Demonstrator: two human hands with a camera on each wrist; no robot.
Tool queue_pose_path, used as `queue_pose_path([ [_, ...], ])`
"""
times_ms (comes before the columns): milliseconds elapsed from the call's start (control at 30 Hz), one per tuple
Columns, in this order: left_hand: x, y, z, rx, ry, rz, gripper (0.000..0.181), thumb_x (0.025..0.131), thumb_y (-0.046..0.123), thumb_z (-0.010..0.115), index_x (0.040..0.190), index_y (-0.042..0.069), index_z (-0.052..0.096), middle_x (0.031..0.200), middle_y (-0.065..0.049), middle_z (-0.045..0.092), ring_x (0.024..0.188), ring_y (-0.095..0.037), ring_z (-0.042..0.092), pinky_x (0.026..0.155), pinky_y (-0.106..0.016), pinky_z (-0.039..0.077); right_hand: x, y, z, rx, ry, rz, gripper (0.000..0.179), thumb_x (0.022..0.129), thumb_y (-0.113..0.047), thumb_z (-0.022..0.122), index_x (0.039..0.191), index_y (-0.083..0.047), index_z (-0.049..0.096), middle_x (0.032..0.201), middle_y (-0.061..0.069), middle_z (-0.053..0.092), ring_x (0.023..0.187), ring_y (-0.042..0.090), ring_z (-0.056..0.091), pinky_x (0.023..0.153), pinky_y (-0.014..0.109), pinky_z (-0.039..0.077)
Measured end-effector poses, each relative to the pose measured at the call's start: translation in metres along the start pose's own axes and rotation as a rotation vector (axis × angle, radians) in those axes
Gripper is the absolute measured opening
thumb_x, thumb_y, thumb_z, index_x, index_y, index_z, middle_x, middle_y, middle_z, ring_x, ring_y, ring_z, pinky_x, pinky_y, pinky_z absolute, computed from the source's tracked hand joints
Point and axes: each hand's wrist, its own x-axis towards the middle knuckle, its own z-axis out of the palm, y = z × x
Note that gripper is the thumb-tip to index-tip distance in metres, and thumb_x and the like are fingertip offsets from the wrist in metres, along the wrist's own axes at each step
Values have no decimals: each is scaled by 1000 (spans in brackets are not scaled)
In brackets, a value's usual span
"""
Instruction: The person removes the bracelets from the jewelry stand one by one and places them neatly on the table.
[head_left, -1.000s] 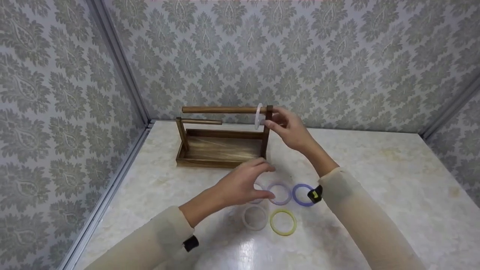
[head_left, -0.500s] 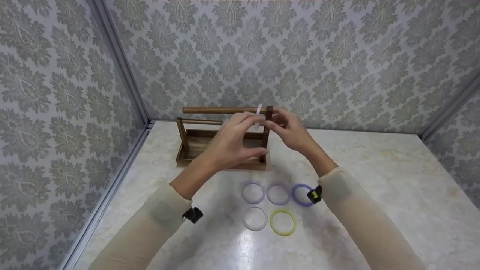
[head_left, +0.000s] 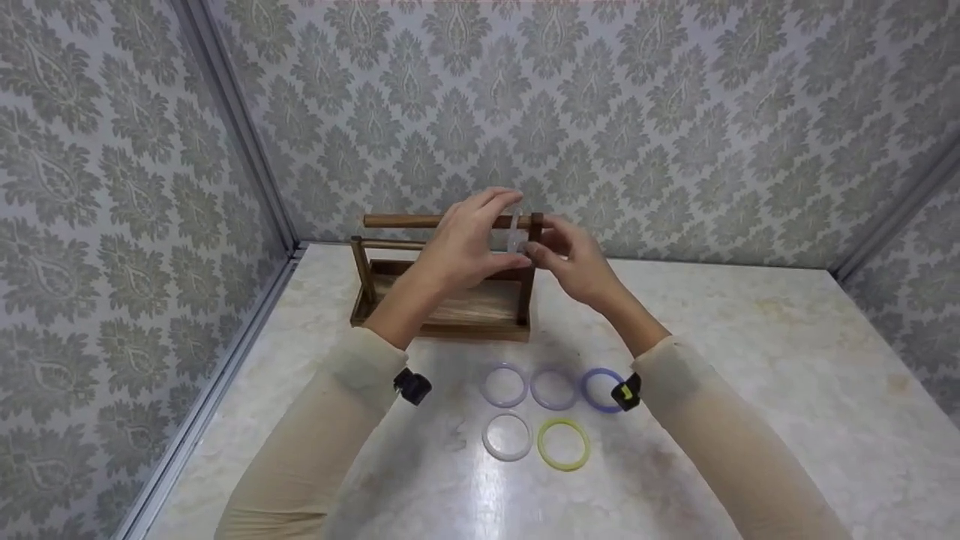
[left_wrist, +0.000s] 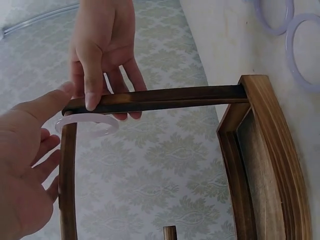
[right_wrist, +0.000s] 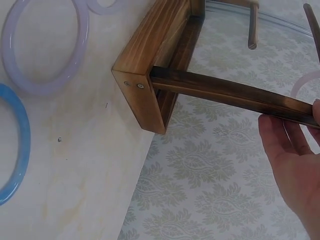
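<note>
A dark wooden rack point(head_left: 472, 331) has a tray base, a tall right post point(left_wrist: 190, 97) and a long upper bar point(head_left: 405, 220). Around that bar, close to the post, hangs a pale translucent bangle point(left_wrist: 92, 119). My right hand point(head_left: 574, 259) grips the post near its top, thumb on one side and fingers on the other. From the left, my left hand point(head_left: 465, 240) reaches over the bar, thumb and fingers spread apart on either side of the bangle. In the left wrist view, a gap shows between most of the left fingers and the bangle.
Several bangles lie on the pale tabletop point(head_left: 712, 375) in front of the rack: a yellow bangle point(head_left: 564, 469), a clear bangle point(head_left: 508, 458), a blue bangle point(head_left: 592, 405) and lilac ones point(head_left: 555, 408). A shorter peg point(head_left: 390, 244) juts from the rack's left post. Patterned walls stand behind and left.
My left hand has risen from above the bangles on the table to the upper bar, beside the hanging bangle. My right hand stays at the post.
</note>
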Motion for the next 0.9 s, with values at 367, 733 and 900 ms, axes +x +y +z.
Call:
queue_pose_path([
  [367, 12, -2, -4, 115, -139, -24, 85, 93, 38, 85, 163, 18, 43, 167, -1, 41, 155, -21, 34, 124, -55, 22, -8, -25, 2, 36, -17, 32, 40, 110, -9, 60, 148, -1, 55, 125, 24, 68, 119, 44, 67, 99, 48, 58],
  [733, 14, -6, 1, 158, -90, -10, 76, 91, 40, 87, 156, 19, 53, 154, -1, 56, 145, -23, 49, 117, -56, 32, -8, -21, 4, 8, 5, 47, 38, 110, -9, 59, 147, -1, 56, 122, 27, 67, 118, 43, 67, 99, 48, 58],
  [900, 14, -10, 3, 157, -26, -20, 74, 85, 47, 90, 147, 19, 60, 145, -1, 63, 138, -23, 55, 117, -57, 31, -2, -3, 4, -5, 20, 46, 39, 109, -11, 61, 148, -4, 57, 121, 27, 68, 116, 41, 68, 97, 48, 58],
])
